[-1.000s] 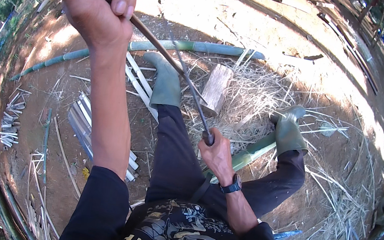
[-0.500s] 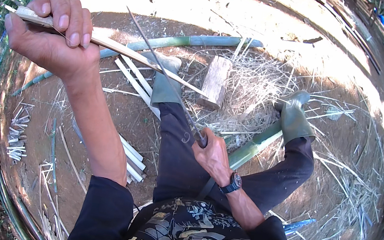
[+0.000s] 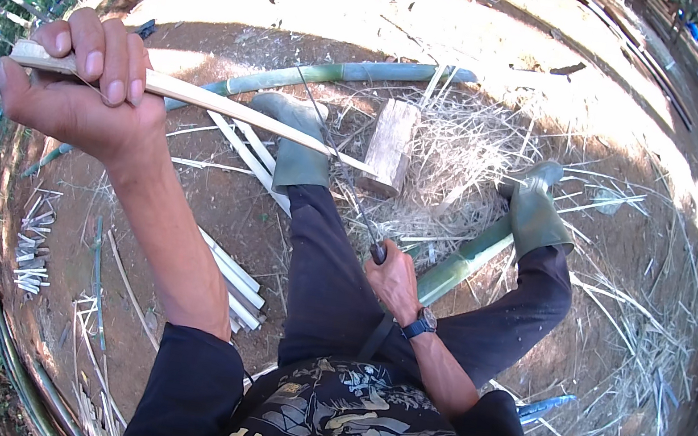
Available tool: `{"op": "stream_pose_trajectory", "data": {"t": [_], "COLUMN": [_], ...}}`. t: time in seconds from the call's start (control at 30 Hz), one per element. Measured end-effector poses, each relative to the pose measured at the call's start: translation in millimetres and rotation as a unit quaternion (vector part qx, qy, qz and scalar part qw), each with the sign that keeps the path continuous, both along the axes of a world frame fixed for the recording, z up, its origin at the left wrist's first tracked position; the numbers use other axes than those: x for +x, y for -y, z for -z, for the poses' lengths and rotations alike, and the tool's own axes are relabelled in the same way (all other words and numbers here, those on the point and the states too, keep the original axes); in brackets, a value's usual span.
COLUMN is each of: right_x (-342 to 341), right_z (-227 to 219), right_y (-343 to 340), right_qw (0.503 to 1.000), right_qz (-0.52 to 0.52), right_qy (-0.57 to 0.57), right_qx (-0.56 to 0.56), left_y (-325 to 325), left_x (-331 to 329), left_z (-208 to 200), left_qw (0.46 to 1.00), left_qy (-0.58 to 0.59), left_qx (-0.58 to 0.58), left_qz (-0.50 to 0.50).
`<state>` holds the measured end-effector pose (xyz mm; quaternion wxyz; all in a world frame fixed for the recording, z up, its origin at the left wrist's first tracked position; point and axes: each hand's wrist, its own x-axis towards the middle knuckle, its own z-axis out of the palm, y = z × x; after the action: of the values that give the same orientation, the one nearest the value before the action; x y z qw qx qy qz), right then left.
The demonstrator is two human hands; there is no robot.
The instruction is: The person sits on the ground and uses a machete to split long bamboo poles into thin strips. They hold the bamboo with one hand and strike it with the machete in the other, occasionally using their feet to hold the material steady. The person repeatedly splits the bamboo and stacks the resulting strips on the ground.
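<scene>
Raised at the upper left, my left hand [image 3: 85,84] is closed around the thick end of a pale split bamboo strip [image 3: 238,111]. The strip slants down to the right, its thin end at the wooden block [image 3: 391,148] between my boots; whether it touches the block I cannot tell. My right hand [image 3: 396,281], low in front of my lap, grips the dark handle of a long knife [image 3: 357,211]. Seen nearly edge-on, its thin blade points up and left, crossing the strip in view; contact between them is unclear.
A green bamboo pole [image 3: 334,74] lies beyond my boots [image 3: 293,142]. Another green bamboo length [image 3: 458,270] runs beneath my right leg. Shavings [image 3: 466,159] heap around the block. Split pale pieces [image 3: 235,282] and short offcuts [image 3: 35,248] lie at left.
The knife has swung right and its tip sits lower. My right hand has shifted slightly right and down. My left hand, still holding the strip, has moved a little left and down.
</scene>
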<state>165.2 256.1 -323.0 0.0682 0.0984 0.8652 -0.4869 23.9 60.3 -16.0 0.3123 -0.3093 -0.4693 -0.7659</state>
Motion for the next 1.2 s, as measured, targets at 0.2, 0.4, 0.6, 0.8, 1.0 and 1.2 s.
{"op": "stream_pose_trajectory", "data": {"t": [0.2,0.4,0.6,0.8,1.0,1.2], "right_x": [7,1,21,19,23,19], "right_z": [-22,-41,70,-32,-57,13], "right_y": [4,10,-25,1,26,-3], "right_qw": [0.999,0.997,0.996,0.999,0.992,0.998], "right_qz": [-0.008,-0.044,0.062,-0.031,-0.076,-0.008], "right_qy": [-0.027,-0.043,0.052,0.011,-0.093,0.012], "right_qx": [-0.039,-0.044,0.035,-0.004,-0.042,0.055], "left_y": [0,4,17,23,28,36], "left_x": [7,13,22,45,57,58], "left_z": [-1,0,4,13,19,28], "left_qw": [0.999,0.999,0.99,0.992,0.996,0.99], "left_qy": [-0.008,0.004,-0.004,0.0,0.008,-0.026], "left_qx": [-0.005,0.002,-0.003,0.003,0.004,-0.001], "left_qz": [0.038,0.035,0.138,0.127,0.084,0.139]}}
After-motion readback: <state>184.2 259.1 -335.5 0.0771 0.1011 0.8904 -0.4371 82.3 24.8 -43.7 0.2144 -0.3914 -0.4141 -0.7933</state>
